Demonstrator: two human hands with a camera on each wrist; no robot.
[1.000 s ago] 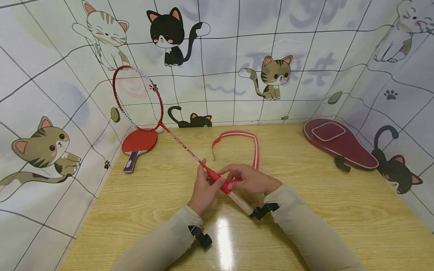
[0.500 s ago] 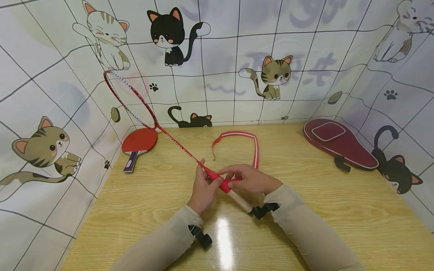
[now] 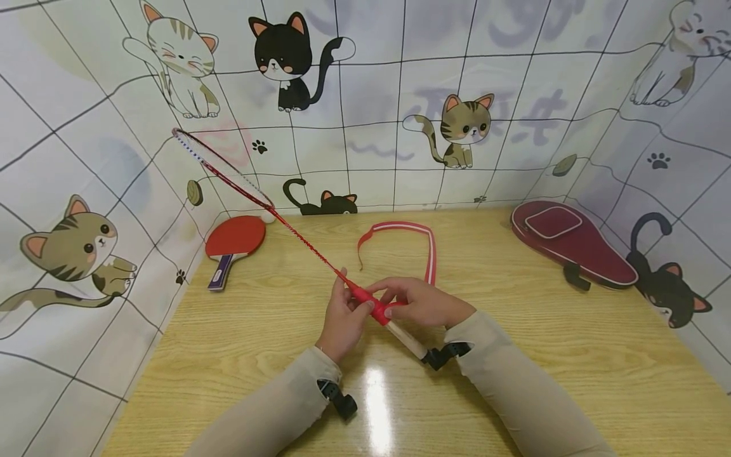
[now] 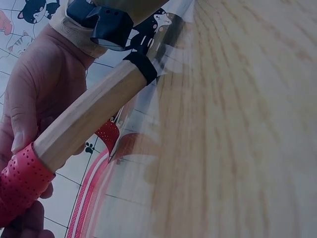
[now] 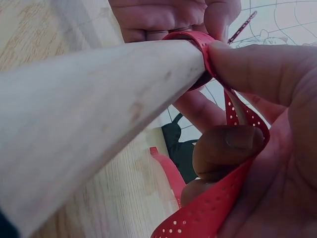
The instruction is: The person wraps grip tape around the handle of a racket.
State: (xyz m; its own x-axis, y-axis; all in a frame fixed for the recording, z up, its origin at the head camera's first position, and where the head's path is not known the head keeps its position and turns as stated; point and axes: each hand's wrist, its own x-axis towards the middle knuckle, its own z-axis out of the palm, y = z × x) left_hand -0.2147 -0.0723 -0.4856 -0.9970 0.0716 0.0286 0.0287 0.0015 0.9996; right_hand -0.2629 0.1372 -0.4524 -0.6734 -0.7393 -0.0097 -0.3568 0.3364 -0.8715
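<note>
A red badminton racket (image 3: 308, 244) slants up to the left, its head nearly edge-on. My left hand (image 3: 341, 324) grips it at the top of the handle, where red perforated grip tape is wound round. Bare pale wood (image 4: 94, 104) shows below the wrap, ending in a black butt cap (image 4: 141, 68). My right hand (image 3: 428, 301) pinches the tape at the lower edge of the wrap. In the right wrist view, the loose tape (image 5: 208, 208) loops over the curled fingers. Its far length, a red strip with a white stripe (image 3: 432, 254), curves across the table behind the hands.
On the left lies a red table tennis paddle (image 3: 235, 236), with a small white ball (image 3: 268, 216) beside it. A dark red racket case (image 3: 571, 241) lies at the back right. Cat-printed cloth walls (image 3: 377, 127) enclose the wooden table (image 3: 257, 343).
The racket has turned about its length, so its head has gone from a wide oval to nearly edge-on and its tip sits lower left. Both hands stay in nearly the same place.
</note>
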